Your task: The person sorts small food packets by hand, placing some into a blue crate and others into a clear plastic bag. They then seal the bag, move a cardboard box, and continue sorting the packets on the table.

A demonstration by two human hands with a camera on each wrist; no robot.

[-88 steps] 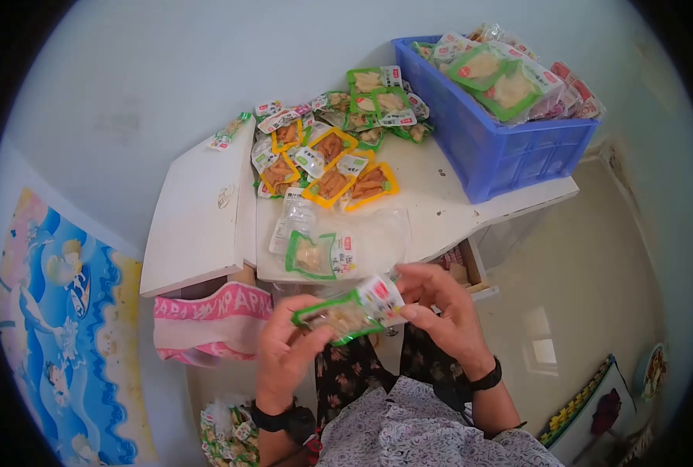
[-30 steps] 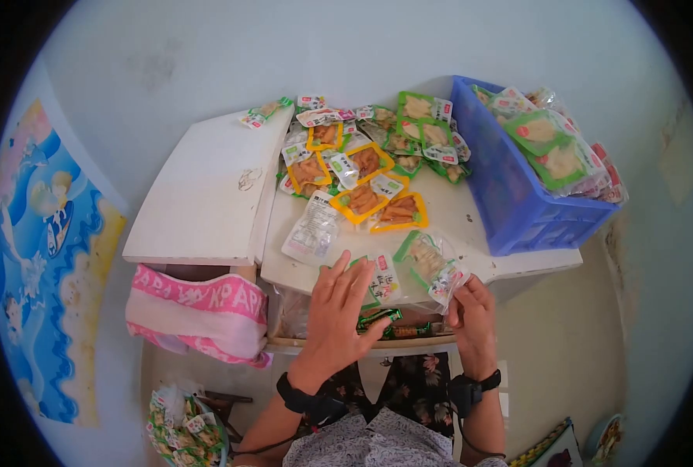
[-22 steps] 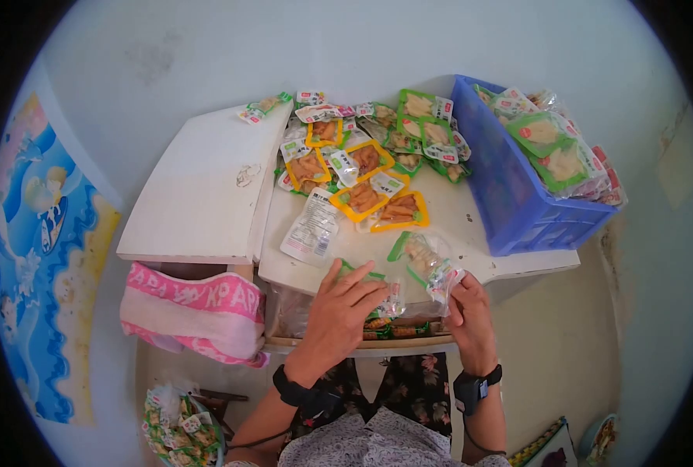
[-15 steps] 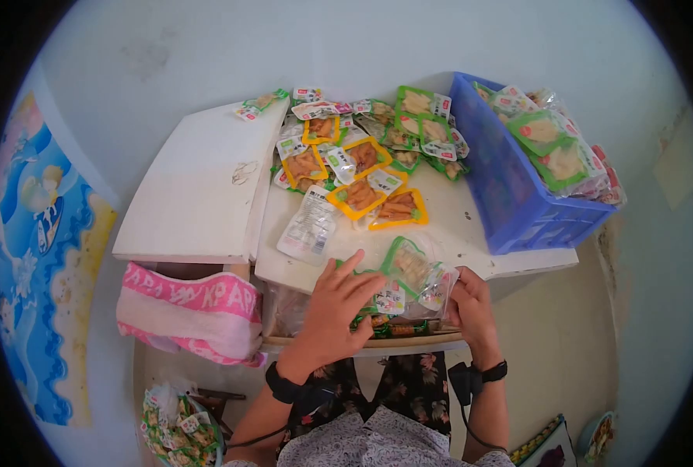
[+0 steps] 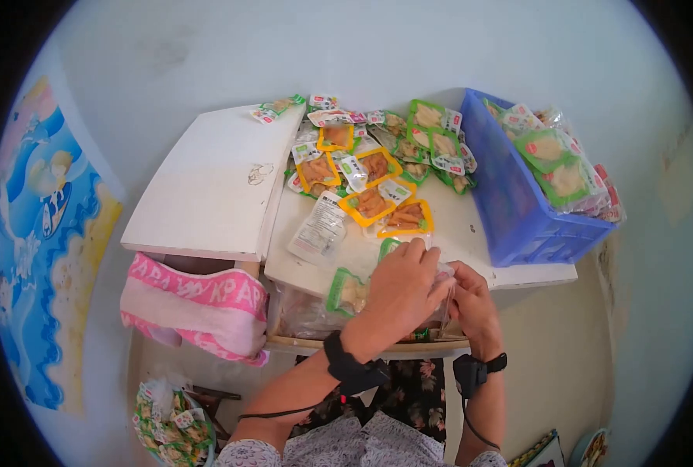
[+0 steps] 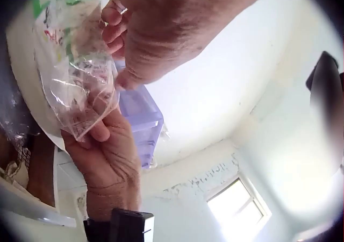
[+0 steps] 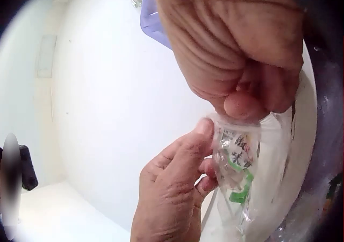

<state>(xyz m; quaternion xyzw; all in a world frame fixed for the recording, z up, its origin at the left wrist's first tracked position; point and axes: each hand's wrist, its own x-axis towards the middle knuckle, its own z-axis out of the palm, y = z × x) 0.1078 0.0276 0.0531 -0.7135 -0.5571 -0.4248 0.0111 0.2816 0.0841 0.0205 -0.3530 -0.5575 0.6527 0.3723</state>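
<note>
A clear plastic bag (image 6: 80, 99) stretches between the two hands at the table's front edge. Through its film shows a green-edged snack packet (image 7: 242, 175) with printed lettering. In the right wrist view, the left hand (image 5: 405, 288) pinches the bag's edge between thumb and fingers. Close beside it, the right hand (image 5: 475, 307) grips the bag's other side, its fingers partly seen through the film in the left wrist view. Left of the hands lies another green-edged packet (image 5: 348, 292), its lower part overlapping the open drawer in the head view.
Yellow-edged packets (image 5: 370, 204) and green-edged ones (image 5: 428, 117) are heaped at the back of the table. A blue crate (image 5: 518, 210) full of packets stands at right. A pink towel (image 5: 195, 307) hangs at left. Below the hands is an open drawer (image 5: 292, 340).
The packet held in both hands earlier is now down at the bag. The left hand has moved from lying spread over the packets rightward to the bag's edge beside the right hand.
</note>
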